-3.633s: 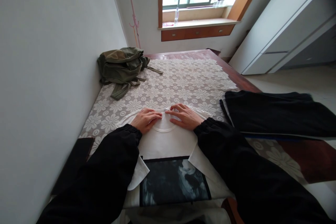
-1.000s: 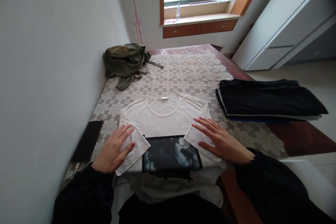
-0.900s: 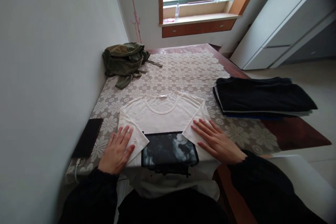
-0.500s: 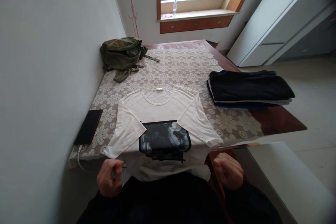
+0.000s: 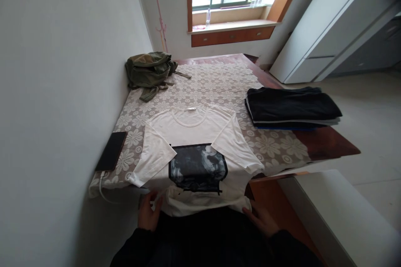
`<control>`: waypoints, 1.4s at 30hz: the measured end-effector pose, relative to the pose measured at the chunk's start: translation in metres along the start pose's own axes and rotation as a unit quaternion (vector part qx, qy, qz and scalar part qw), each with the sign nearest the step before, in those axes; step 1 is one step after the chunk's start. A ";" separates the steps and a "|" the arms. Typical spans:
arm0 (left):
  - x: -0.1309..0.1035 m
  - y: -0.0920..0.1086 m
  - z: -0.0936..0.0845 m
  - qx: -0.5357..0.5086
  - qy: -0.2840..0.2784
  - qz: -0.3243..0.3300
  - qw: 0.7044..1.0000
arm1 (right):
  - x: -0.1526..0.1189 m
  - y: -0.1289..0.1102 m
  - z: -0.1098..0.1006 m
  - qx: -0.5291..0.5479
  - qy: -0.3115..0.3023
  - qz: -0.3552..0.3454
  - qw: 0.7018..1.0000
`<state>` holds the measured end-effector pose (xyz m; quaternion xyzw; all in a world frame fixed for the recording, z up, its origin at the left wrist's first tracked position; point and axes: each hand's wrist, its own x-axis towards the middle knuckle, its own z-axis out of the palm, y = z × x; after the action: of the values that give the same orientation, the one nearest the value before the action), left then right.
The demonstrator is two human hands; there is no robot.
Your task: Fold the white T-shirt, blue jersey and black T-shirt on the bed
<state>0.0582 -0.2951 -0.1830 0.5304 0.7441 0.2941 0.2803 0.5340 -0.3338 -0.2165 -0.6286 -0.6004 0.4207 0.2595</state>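
Observation:
A white T-shirt (image 5: 191,133) lies spread on the table, its short sleeves folded inward over the front. The front has a dark printed picture (image 5: 198,166). Its lower part hangs over the near table edge, and the hem is bunched against my dark clothing. At the hem's left end is my left hand (image 5: 149,213), thumb and fingers apart with a bit of pale cloth between them. My right hand (image 5: 262,219) has its fingers stretched out to the hem's right corner, where the fingertips touch the cloth. Both hands are dim and slightly blurred.
A stack of folded dark clothes (image 5: 293,106) lies on the table's right side. An olive backpack (image 5: 148,71) rests against the wall at back left. A phone (image 5: 112,151) with a white cable is at the left edge. A pale-topped piece of furniture (image 5: 341,208) stands at right.
Both hands have moved inward from beside the T-shirt to its bottom hem. Their fists have loosened, with fingers now extended at the cloth. The view has shifted slightly.

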 end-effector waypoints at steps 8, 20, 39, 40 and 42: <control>0.027 0.037 0.029 -0.006 -0.203 0.096 0.974 | 0.003 -0.015 -0.013 0.078 0.093 -0.002 0.993; 0.027 0.020 0.003 0.069 -0.241 0.083 0.964 | 0.001 -0.006 -0.016 0.156 -0.038 0.111 0.981; 0.010 0.013 -0.072 -0.283 -0.024 -0.101 0.953 | 0.002 -0.014 -0.048 0.238 0.087 0.119 0.960; 0.009 0.015 -0.072 -0.277 -0.027 -0.104 0.955 | 0.004 -0.016 -0.050 0.210 0.070 0.118 0.968; 0.006 0.023 -0.072 -0.250 -0.040 -0.104 0.962 | 0.006 -0.022 -0.054 0.172 0.025 0.116 0.978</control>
<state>0.0183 -0.2938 -0.1181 0.3743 0.6858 0.4188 0.4627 0.5669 -0.3148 -0.1720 -0.6503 -0.4355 0.5289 0.3281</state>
